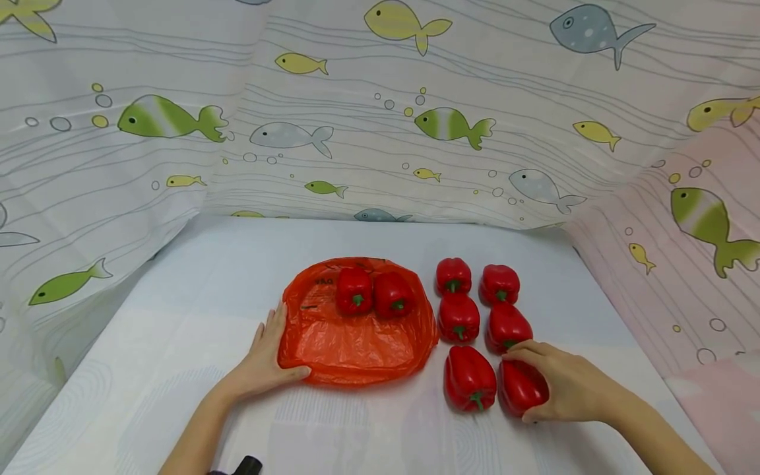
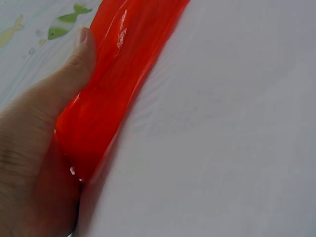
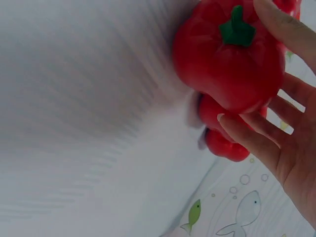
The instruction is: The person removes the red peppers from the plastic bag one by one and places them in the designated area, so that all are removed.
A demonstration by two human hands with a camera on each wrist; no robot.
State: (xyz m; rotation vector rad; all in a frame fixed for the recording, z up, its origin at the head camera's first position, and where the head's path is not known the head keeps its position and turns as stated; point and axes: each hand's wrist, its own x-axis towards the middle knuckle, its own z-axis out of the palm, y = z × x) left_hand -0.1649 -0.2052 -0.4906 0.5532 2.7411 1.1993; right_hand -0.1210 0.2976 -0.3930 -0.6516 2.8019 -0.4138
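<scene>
An orange-red plastic bag [image 1: 356, 349] lies spread like a shallow bowl, with two red bell peppers [image 1: 355, 293] inside near its back edge. My left hand [image 1: 268, 359] rests on the bag's left side, fingers extended along the rim and thumb along the front edge. The left wrist view shows that thumb against the bag's wall [image 2: 103, 108]. At the right, my right hand [image 1: 564, 382] grips the nearest right-hand bell pepper [image 1: 522, 389], fingers at its far end and thumb at its near end. Its green stem [image 3: 237, 32] shows in the right wrist view.
Several other red bell peppers stand in two columns right of the bag, including a front-left one [image 1: 469, 379] beside the gripped pepper. A white patterned cloth [image 1: 356, 429] covers the table. Fish-print curtains [image 1: 380, 119] surround it. A black object [image 1: 248, 465] shows by the left forearm.
</scene>
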